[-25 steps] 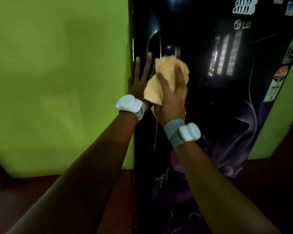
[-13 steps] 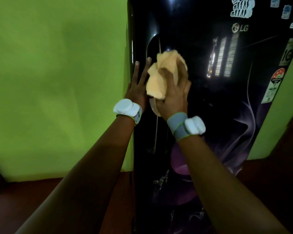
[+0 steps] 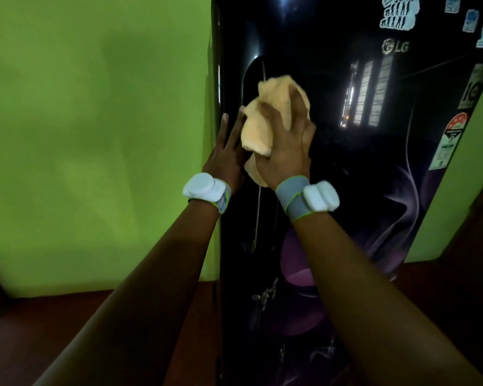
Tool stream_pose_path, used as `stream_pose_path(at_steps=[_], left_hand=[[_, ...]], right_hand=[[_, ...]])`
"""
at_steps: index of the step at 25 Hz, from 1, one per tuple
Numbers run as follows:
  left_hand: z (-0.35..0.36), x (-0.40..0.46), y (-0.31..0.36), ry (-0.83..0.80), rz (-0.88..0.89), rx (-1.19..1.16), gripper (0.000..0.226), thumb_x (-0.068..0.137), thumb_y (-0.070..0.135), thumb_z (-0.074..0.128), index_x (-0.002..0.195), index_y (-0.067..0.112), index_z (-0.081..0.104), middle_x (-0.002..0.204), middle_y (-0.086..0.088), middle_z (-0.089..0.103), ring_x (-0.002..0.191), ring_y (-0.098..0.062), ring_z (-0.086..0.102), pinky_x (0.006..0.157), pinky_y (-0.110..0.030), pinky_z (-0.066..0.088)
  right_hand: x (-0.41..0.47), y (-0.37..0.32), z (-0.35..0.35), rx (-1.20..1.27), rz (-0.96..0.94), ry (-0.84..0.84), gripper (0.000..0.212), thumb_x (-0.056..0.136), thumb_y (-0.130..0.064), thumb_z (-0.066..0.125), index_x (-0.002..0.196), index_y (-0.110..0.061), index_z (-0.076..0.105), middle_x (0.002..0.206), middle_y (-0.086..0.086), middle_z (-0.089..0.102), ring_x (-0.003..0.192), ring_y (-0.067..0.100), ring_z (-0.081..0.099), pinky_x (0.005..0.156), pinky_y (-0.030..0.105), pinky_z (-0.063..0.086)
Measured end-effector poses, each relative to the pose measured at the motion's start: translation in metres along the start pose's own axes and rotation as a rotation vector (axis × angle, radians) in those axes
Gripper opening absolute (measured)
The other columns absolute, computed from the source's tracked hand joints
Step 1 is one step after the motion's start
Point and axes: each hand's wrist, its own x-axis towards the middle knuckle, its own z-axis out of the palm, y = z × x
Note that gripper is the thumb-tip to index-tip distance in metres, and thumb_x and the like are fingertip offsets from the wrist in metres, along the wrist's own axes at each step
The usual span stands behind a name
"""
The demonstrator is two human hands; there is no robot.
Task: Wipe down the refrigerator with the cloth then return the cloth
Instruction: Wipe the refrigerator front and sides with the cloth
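There, cloth (image 3: 258, 126) (bunched) under right hand (image 3: 286, 151) against refrigerator (image 3: 360, 190)

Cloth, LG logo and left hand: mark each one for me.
cloth (image 3: 255, 126), head view, on the bunched fabric left of the fingers.
LG logo (image 3: 395, 47), head view, on the lettering on the door.
left hand (image 3: 224, 157), head view, on the back of the hand.

Bare forearms, a grey green-edged wristband (image 3: 290, 195) with a white rounded pod (image 3: 321, 195) on each wrist.
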Motion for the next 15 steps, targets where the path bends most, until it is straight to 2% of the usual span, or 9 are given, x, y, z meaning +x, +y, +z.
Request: stream_pose_path(at_steps=[3, 6, 8, 10, 13, 15], left_hand=[[0.006, -0.014, 0.01, -0.057, -0.119, -0.058, 0.063, 0.098, 0.045, 0.018, 0.147, 0.006, 0.021, 0.155, -0.012, 0.003, 0.143, -0.043, 0.003, 0.114, -0.033, 0.005], [0.032, -0.028, 0.006, -0.134, -0.141, 0.078, 0.071, 0.096, 0.05, -0.007, 0.149, 0.007, 0.012, 0.157, -0.015, -0.003, 0.145, -0.038, -0.003, 0.119, -0.035, -0.007], [0.051, -0.039, 0.002, -0.173, -0.144, 0.184, 0.063, 0.1, 0.046, -0.001, 0.15, 0.01, 0.007, 0.158, -0.013, -0.005, 0.145, -0.035, -0.007, 0.121, -0.043, 0.001], [0.051, -0.045, 0.009, -0.124, -0.19, 0.105, 0.06, 0.099, 0.044, 0.019, 0.15, 0.013, 0.007, 0.157, -0.008, -0.005, 0.145, -0.035, -0.003, 0.119, -0.048, 0.014], [0.041, -0.051, 0.02, -0.03, -0.179, 0.021, 0.06, 0.094, 0.039, 0.033, 0.144, 0.013, 0.015, 0.154, -0.009, 0.012, 0.142, -0.037, 0.014, 0.11, -0.053, 0.032], [0.034, -0.05, 0.027, -0.017, -0.201, 0.109, 0.061, 0.093, 0.04, 0.034, 0.145, 0.011, 0.021, 0.154, -0.013, 0.024, 0.141, -0.037, 0.022, 0.107, -0.054, 0.035]], right_hand=[[-0.043, 0.016, 0.019, 0.008, 0.022, -0.015, 0.079, 0.067, -0.025, 0.07, 0.135, -0.041, 0.033, 0.155, 0.003, 0.002, 0.129, 0.039, 0.023, 0.097, 0.051, 0.041], [-0.074, 0.027, 0.031, 0.03, 0.043, -0.055, 0.087, 0.065, -0.023, 0.075, 0.132, -0.048, 0.025, 0.152, -0.009, -0.004, 0.131, 0.034, 0.02, 0.088, 0.047, 0.046], [-0.094, 0.036, 0.039, 0.022, 0.028, -0.041, 0.087, 0.064, -0.031, 0.078, 0.133, -0.046, 0.027, 0.15, -0.01, -0.004, 0.13, 0.03, 0.018, 0.085, 0.046, 0.047], [-0.114, 0.042, 0.046, 0.045, 0.031, -0.064, 0.085, 0.066, -0.033, 0.079, 0.133, -0.046, 0.027, 0.15, -0.011, -0.005, 0.13, 0.026, 0.015, 0.082, 0.049, 0.049], [-0.127, 0.048, 0.051, 0.068, 0.02, -0.079, 0.079, 0.067, -0.036, 0.074, 0.131, -0.043, 0.03, 0.15, -0.007, -0.003, 0.131, 0.027, 0.013, 0.085, 0.055, 0.05], [-0.114, 0.044, 0.047, 0.077, -0.011, -0.05, 0.075, 0.062, -0.049, 0.066, 0.129, -0.039, 0.034, 0.15, -0.002, 0.002, 0.13, 0.028, 0.015, 0.089, 0.052, 0.047]])
